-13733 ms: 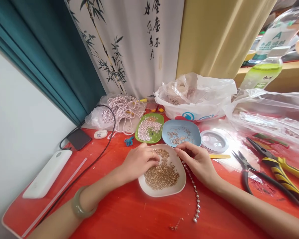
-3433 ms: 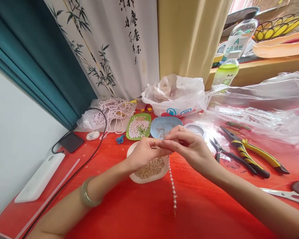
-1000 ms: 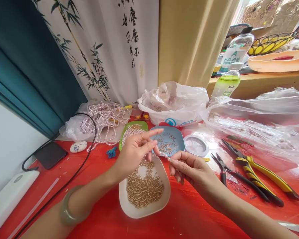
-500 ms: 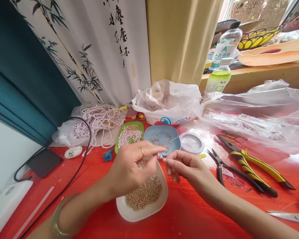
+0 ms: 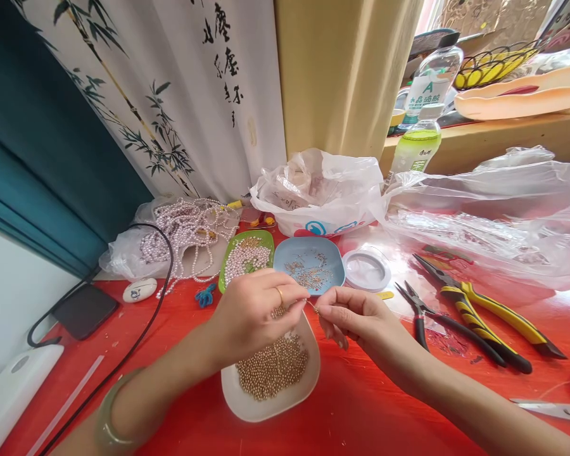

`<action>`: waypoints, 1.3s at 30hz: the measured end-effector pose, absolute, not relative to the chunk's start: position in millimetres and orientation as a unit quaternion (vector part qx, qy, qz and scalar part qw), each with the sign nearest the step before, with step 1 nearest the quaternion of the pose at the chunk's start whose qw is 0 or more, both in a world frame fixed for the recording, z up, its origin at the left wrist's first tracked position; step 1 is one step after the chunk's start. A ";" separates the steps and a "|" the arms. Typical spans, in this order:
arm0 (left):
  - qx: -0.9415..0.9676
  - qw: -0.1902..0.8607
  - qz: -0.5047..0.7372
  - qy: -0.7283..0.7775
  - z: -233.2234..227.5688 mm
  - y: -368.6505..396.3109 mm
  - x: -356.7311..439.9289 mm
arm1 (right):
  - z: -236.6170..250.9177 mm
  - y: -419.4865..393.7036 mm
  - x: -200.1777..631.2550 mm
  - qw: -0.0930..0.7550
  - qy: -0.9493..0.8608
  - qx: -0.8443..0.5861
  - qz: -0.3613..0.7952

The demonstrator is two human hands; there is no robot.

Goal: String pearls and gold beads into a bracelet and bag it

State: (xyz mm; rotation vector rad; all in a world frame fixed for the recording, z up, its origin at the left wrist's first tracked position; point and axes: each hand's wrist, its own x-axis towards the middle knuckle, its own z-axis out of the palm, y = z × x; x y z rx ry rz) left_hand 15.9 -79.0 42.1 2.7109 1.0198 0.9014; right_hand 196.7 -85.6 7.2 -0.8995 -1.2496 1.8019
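Over the white dish (image 5: 247, 415) of gold beads (image 5: 278, 370), my left hand (image 5: 259, 310) pinches one end of a short thin strand (image 5: 312, 307), thumb and forefinger together. The strand's other end sits between the thumb and forefinger of my right hand (image 5: 356, 315), a little to the right. Something tiny and gold shows at the right fingertips, too small to name. Just behind the hands stand a blue tray (image 5: 333, 266) with small metal pieces and a green tray (image 5: 230, 256) holding pale pink and gold beads.
Pliers with yellow and black handles (image 5: 489, 316) and smaller black-handled pliers (image 5: 427, 310) lie at right, near scissors (image 5: 551, 408). A white spool (image 5: 367, 271) lies beside the blue tray. Plastic bags (image 5: 318, 202) and bead strings (image 5: 190, 234) line the back. A black cable (image 5: 164, 291) crosses the left.
My left thumb and forefinger, apart before, have closed on the strand's end. The small pale beads seen between the hands no longer show there. My right hand has barely moved.
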 end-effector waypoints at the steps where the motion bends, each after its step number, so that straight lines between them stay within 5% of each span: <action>1: 0.890 0.069 0.295 0.340 42.2 -78.2 15.2 | 7.3 -85.1 197.3 0.377 -0.491 -0.355 0.701; 17: 0.694 0.467 0.270 0.478 32.4 -72.7 20.8 | -0.4 -82.0 198.2 0.390 -0.678 -0.413 0.467; 21: 0.664 0.513 0.279 0.467 34.0 -69.9 20.2 | -1.9 -82.5 198.2 0.384 -0.667 -0.407 0.492; 28: 0.654 0.507 0.306 0.471 31.9 -68.0 19.0 | 2.2 -85.2 193.2 0.371 -0.596 -0.370 0.609; 39: 0.716 0.361 0.325 0.502 30.1 -75.9 25.4 | 9.2 -92.6 186.1 0.355 -0.538 -0.396 0.653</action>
